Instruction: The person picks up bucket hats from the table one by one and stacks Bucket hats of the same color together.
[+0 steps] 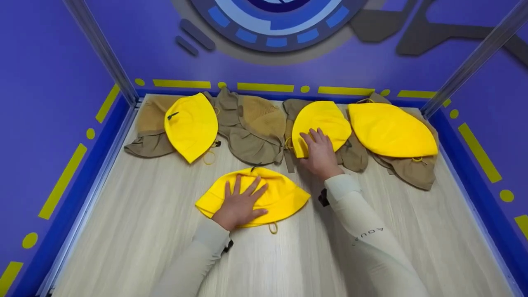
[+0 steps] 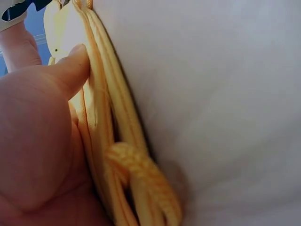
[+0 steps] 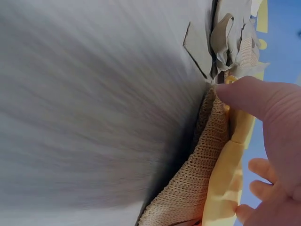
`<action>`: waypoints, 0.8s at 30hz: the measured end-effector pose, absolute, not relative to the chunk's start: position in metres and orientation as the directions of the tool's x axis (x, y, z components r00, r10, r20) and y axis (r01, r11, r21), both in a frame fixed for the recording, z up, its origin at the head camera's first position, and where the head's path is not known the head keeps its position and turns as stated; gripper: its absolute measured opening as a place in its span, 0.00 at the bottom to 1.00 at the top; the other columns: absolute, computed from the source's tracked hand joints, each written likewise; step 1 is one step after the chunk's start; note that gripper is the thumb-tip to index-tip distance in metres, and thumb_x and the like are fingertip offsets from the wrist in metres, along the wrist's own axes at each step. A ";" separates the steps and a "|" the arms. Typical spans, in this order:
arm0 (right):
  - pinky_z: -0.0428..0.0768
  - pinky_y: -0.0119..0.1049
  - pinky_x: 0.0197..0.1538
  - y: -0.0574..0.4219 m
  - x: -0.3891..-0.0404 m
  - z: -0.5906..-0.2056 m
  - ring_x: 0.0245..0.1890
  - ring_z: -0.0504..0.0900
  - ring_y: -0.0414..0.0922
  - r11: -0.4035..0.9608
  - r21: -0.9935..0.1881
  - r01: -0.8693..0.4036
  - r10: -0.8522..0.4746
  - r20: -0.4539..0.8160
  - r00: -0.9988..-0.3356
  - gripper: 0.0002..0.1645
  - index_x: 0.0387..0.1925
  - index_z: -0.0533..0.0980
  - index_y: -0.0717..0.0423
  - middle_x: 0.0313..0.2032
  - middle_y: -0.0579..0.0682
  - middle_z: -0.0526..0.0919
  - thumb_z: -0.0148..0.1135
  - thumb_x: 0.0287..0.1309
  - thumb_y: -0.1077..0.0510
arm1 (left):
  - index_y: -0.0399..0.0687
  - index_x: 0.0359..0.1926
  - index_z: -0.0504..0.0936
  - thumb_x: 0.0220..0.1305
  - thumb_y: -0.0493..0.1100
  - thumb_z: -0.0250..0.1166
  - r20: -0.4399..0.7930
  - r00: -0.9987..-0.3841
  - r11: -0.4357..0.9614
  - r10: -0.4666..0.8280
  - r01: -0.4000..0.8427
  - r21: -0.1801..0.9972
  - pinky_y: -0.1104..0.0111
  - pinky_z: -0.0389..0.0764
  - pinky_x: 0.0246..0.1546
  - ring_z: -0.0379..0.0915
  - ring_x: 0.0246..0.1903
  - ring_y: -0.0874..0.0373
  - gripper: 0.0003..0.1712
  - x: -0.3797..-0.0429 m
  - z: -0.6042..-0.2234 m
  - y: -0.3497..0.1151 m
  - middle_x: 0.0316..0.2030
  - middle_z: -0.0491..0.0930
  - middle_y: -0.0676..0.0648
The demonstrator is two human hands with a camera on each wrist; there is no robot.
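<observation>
In the head view, my left hand (image 1: pixel 241 203) lies with spread fingers on a folded yellow bucket hat (image 1: pixel 284 198) in the middle of the table. A cord loop (image 2: pixel 146 179) hangs from that hat's brim in the left wrist view. Farther back, my right hand (image 1: pixel 321 153) rests its fingers on another yellow hat (image 1: pixel 326 117), which lies over a khaki hat (image 1: pixel 354 159) with a neck flap. Below that yellow hat, knitted mesh (image 3: pixel 188 193) shows in the right wrist view, the thumb beside its edge.
Along the back wall lie more hats: a yellow hat (image 1: pixel 192 126) over a khaki hat (image 1: pixel 152 144) at left, a khaki mesh hat (image 1: pixel 260 119) at centre, and a yellow hat (image 1: pixel 392 130) over a khaki one (image 1: pixel 416 171) at right. Blue-purple panels (image 1: pixel 41 103) enclose the table (image 1: pixel 123 231).
</observation>
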State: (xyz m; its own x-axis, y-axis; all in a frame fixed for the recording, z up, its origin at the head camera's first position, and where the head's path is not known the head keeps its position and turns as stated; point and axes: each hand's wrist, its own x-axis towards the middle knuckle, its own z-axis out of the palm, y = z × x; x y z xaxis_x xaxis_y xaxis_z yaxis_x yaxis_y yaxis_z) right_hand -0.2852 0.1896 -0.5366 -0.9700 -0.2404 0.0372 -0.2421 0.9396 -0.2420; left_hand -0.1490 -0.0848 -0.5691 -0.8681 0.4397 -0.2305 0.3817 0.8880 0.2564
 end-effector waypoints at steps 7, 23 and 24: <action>0.50 0.62 0.79 0.191 -0.289 -0.542 0.79 0.53 0.62 0.935 -0.251 -0.249 -0.253 0.017 -0.967 0.45 0.75 0.64 0.51 0.76 0.60 0.62 0.72 0.59 0.55 | 0.68 0.81 0.53 0.73 0.70 0.52 -0.244 -0.863 0.884 0.442 0.375 0.278 0.26 0.41 0.71 0.32 0.79 0.27 0.42 -0.150 -0.571 -0.085 0.83 0.43 0.53; 0.83 0.49 0.56 0.211 -0.295 -0.533 0.44 0.85 0.51 0.840 -0.495 -0.221 -0.057 0.324 -0.944 0.11 0.51 0.83 0.55 0.44 0.53 0.88 0.61 0.73 0.56 | 0.68 0.81 0.55 0.72 0.70 0.54 -0.256 -0.864 0.878 0.434 0.342 0.334 0.27 0.37 0.72 0.29 0.79 0.28 0.43 -0.153 -0.570 -0.085 0.83 0.44 0.53; 0.83 0.48 0.56 0.214 -0.295 -0.532 0.43 0.83 0.50 0.812 -0.539 -0.222 -0.019 0.357 -0.934 0.12 0.49 0.83 0.55 0.42 0.53 0.88 0.60 0.74 0.54 | 0.68 0.81 0.55 0.71 0.70 0.54 -0.257 -0.865 0.879 0.432 0.339 0.334 0.27 0.37 0.72 0.29 0.79 0.28 0.43 -0.153 -0.569 -0.085 0.83 0.44 0.53</action>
State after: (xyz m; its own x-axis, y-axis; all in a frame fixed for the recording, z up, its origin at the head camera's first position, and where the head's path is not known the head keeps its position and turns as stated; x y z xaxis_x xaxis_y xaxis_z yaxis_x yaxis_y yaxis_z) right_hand -0.2954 0.2139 -0.5325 -0.9340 -0.0187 0.3568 -0.2223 0.8122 -0.5394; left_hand -0.1527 -0.0853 -0.5694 -0.8647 0.4315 -0.2571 0.3394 0.8792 0.3343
